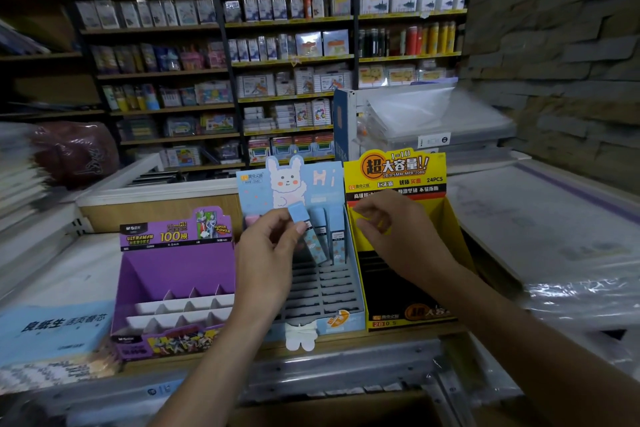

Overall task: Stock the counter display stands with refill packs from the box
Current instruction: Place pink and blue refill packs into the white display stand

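Pinching a blue refill pack [300, 212] between thumb and fingertips, our left hand [266, 253] holds it tilted over the back row of the blue display stand [311, 184], the one with a rabbit on its header card. The pack's top end shows above our fingers and its patterned body slants down to the right, towards two more blue packs [337, 232] that stand upright side by side in that same back row. Below them the stand's grey slotted rows step down towards us. Our right hand [394, 232] hovers just beside, in front of the yellow display stand [394, 168], fingers loosely curled with nothing in them that we can see. To the left of the blue stand sits a purple display stand [180, 263] with white stepped dividers. All three stands line up along the wooden counter edge [398, 334], and stocked shop shelves [284, 62] fill the wall behind.
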A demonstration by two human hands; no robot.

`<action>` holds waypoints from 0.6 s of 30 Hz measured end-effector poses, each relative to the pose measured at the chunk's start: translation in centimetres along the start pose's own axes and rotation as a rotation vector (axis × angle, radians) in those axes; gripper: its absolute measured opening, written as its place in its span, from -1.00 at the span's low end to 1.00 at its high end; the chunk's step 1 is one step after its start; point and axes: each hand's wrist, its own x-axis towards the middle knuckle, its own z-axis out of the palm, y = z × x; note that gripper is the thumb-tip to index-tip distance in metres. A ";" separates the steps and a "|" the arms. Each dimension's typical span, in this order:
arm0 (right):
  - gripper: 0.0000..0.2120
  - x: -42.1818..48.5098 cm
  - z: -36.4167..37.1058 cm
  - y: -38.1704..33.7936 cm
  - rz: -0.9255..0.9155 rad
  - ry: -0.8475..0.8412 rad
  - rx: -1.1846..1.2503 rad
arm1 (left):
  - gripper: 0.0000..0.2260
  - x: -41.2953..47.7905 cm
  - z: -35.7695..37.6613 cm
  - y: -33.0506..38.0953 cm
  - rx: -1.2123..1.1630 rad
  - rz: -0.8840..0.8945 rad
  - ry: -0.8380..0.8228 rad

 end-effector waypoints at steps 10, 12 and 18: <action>-0.91 -5.6 -2.9 1.5 0.224 -0.185 -0.069 | -0.97 0.7 1.2 -1.2 0.280 0.068 -0.006; -0.90 -5.9 -2.8 1.8 0.252 -0.200 -0.084 | -0.94 0.6 1.4 -0.9 0.305 0.086 0.022; -0.91 -6.5 -2.4 2.4 0.272 -0.195 -0.078 | -0.90 0.1 1.6 -0.7 0.358 0.154 0.016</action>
